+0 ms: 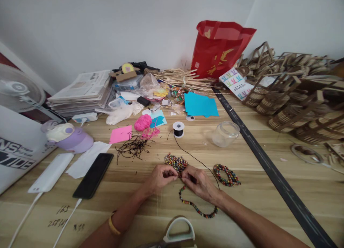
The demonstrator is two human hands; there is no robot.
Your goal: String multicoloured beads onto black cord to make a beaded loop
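My left hand is closed in a pinch at the near edge of a pile of multicoloured beads. Facing it, my right hand also pinches, its fingertips close to the left ones. What lies between the fingertips is too small to make out. A curved string of beads runs on the table below my right hand. Black cord leads from a white spool down past my right wrist. A coiled bead strand rests to the right of that hand.
Scissors lie at the near edge. To the left are a black phone, a white power bank and tangled black cords. A glass jar stands right of the spool; small woven baskets crowd the right side.
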